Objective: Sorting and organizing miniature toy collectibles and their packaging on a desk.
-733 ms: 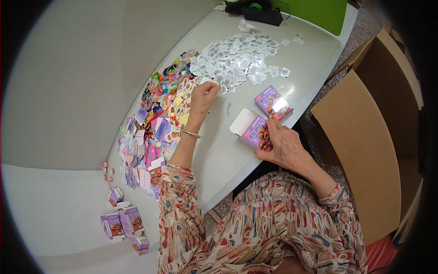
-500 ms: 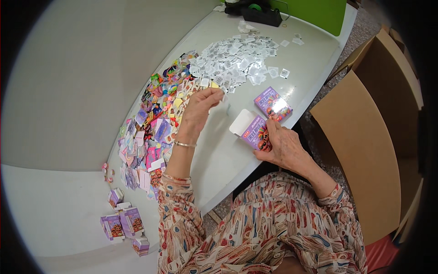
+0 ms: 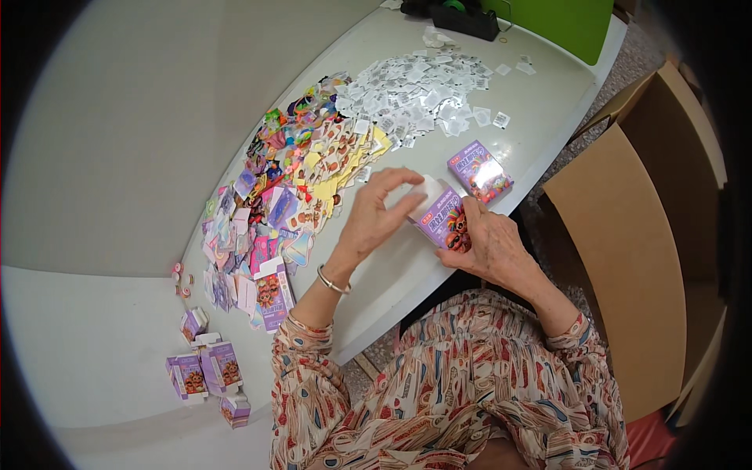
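My right hand (image 3: 493,243) grips a small purple cardboard box (image 3: 441,225) with cartoon figures on its front, tilted above the table's near edge. The box's white end flap (image 3: 431,188) stands open toward the left. Close to that opened end is my left hand (image 3: 380,211), thumb and index finger curved and apart, with nothing visible between them; the fingertips reach the flap. Just beyond the held box lies a closed purple box (image 3: 480,171) of the same kind, its front shiny.
Small white printed packets (image 3: 419,94) form a heap at the back. Nearer left lie yellow-edged picture cards (image 3: 345,160), colourful trinkets (image 3: 274,141) and another purple box (image 3: 272,294). Several purple boxes (image 3: 219,366) sit lower left. A large open carton (image 3: 611,258) stands right; a black tape dispenser (image 3: 466,19) is at the back.
My left hand has come right and down from near the white heap to the open end of the box, its pinch loosened. My right hand still holds the box.
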The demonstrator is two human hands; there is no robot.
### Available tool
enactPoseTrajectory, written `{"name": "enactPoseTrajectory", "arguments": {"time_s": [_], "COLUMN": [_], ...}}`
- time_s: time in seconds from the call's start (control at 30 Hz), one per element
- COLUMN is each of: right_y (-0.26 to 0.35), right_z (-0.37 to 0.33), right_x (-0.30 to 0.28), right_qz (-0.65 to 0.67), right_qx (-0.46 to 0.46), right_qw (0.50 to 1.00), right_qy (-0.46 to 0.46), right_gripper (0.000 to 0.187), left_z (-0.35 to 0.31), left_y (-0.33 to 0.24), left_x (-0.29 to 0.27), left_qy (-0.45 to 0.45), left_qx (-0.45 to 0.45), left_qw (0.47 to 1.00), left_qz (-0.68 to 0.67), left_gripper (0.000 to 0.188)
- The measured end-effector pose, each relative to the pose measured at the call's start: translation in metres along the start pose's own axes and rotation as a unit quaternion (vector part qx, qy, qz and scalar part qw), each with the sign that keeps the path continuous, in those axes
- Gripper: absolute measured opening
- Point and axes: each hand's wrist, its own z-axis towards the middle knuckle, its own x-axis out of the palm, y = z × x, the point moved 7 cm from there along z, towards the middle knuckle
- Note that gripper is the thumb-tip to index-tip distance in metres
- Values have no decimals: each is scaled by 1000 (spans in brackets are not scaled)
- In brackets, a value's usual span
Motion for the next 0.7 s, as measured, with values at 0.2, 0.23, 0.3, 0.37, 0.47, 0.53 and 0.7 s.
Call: {"name": "enactPoseTrajectory", "arguments": {"time_s": [0.2,0.23,0.3,0.37,0.47,0.53,0.7], "right_y": [-1,1,0,1,2,1,2], "right_z": [-6,-6,-9,-10,-12,-12,-9], "right_x": [-5,-5,-10,-15,-18,-18,-11], "right_qz": [-8,-12,-14,-16,-22,-25,-18], "right_qx": [1,1,-15,-34,-39,-33,-23], "right_qw": [1000,1000,999,997,996,997,999], "right_qy": [-12,-10,-40,-67,-71,-65,-46], "right_gripper": [68,73,66,60,60,61,71], "left_z": [62,66,70,72,78,80,65], "left_y": [71,73,73,78,79,73,72], "left_x": [-30,-32,-14,-2,4,6,-39], "left_qy": [-67,-74,-83,-92,-126,-112,-162], "left_qx": [-47,21,42,61,133,169,111], "left_qw": [993,977,950,911,878,864,954], "left_qz": [87,198,299,397,442,461,228], "left_gripper": [16,17,16,16,13,11,11]}}
